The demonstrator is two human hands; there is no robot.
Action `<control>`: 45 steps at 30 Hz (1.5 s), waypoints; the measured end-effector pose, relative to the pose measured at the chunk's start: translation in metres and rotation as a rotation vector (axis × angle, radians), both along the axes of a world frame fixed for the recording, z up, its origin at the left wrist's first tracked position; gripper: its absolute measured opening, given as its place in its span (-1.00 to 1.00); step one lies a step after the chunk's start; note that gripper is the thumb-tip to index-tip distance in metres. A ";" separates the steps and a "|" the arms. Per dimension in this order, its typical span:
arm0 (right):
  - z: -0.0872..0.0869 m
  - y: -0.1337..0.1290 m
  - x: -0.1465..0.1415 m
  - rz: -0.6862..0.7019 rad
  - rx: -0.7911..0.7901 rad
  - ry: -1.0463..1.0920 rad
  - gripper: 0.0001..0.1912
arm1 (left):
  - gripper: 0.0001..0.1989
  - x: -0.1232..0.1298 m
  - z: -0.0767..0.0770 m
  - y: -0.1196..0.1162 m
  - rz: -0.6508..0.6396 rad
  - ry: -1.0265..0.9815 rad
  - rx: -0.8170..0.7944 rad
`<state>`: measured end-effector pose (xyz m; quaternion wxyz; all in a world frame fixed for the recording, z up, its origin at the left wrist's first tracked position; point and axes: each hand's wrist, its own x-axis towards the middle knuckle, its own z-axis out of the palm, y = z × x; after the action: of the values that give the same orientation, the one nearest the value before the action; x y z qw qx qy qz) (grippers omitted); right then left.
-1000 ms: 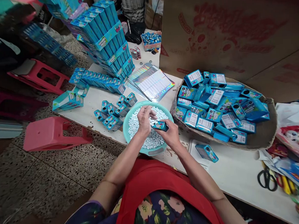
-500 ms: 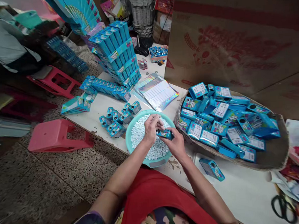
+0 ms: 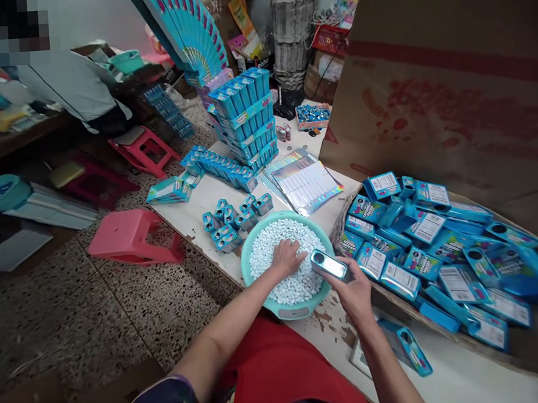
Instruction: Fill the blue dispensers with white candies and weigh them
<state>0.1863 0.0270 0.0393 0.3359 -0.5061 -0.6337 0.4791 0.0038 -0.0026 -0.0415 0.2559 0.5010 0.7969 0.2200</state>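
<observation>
My left hand point(image 3: 287, 258) reaches palm down into a turquoise basin point(image 3: 290, 311) full of small white candies point(image 3: 275, 233). Its thumb and fingers are apart, the tips partly sunk among the candies. Over the basin's right rim, my right hand point(image 3: 352, 286) grips a small blue candy box point(image 3: 329, 265), tilted so that its end with a round dark hole and a shiny panel faces me. Whether the box has anything inside cannot be seen. Beyond the basin, several similar small boxes point(image 3: 225, 236) stand grouped on the table.
A large carton point(image 3: 393, 291) heaped with blue boxes borders the basin's right side. One box point(image 3: 413, 349) lies near my right forearm. Behind are shiny printed sheets point(image 3: 306, 178) and stacked display boxes point(image 3: 245, 118). A pink stool point(image 3: 125, 237) stands left; a person point(image 3: 70, 86) sits beyond.
My left hand has moved from beside the box down into the candies. My right hand has turned the box and drawn it right. The camera view has shifted.
</observation>
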 end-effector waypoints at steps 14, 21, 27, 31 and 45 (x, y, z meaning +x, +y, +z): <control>0.002 -0.006 0.000 0.014 0.030 -0.082 -0.60 | -0.54 -0.009 0.033 -0.001 0.346 -0.668 0.195; 0.002 -0.015 -0.031 0.199 0.239 -0.228 -0.71 | -0.73 0.001 0.100 0.004 0.496 -1.437 0.554; 0.009 -0.019 -0.037 0.207 0.294 -0.293 -0.70 | -0.75 0.007 0.106 0.007 0.542 -1.350 0.685; 0.013 -0.017 -0.036 0.189 0.305 -0.250 -0.75 | -0.76 0.009 0.108 0.010 0.524 -1.272 0.691; 0.013 -0.022 -0.043 0.159 0.232 -0.227 -0.76 | -0.65 0.019 0.111 0.011 0.595 -1.128 0.691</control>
<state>0.1430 0.0055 0.0519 0.2792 -0.4631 -0.7565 0.3678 0.0225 0.0080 0.0693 0.3843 0.1256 0.5312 0.7446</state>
